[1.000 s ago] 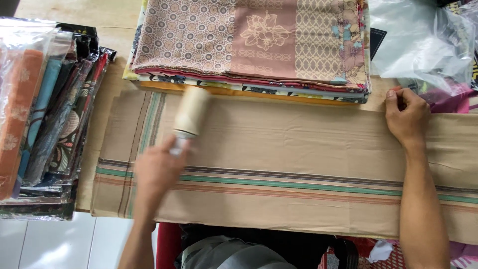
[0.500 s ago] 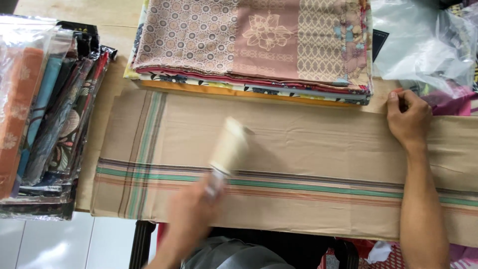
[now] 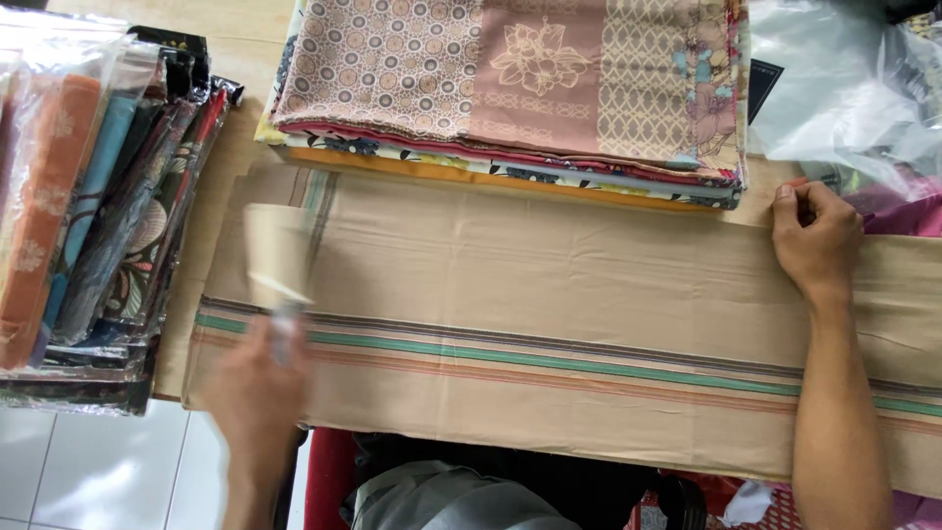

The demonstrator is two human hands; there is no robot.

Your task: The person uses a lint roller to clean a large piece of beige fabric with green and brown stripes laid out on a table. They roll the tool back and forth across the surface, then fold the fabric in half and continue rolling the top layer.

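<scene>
A long tan cloth (image 3: 549, 285) with green and brown stripes lies flat across the table. My left hand (image 3: 257, 388), blurred by motion, grips the handle of a lint roller (image 3: 275, 257) whose pale drum rests on the cloth's left end. My right hand (image 3: 814, 240) presses down on the cloth's far edge at the right, fingers curled on the fabric.
A stack of folded patterned fabrics (image 3: 510, 88) lies just behind the cloth. Packaged fabrics in clear wrap (image 3: 88, 216) stand at the left. Crumpled clear plastic bags (image 3: 844, 88) sit at the back right. White floor tiles (image 3: 88, 471) show below the table's left edge.
My left hand swept the lint roller rightward toward the middle of the cloth, then back to its left end. My right hand has stayed in place.
</scene>
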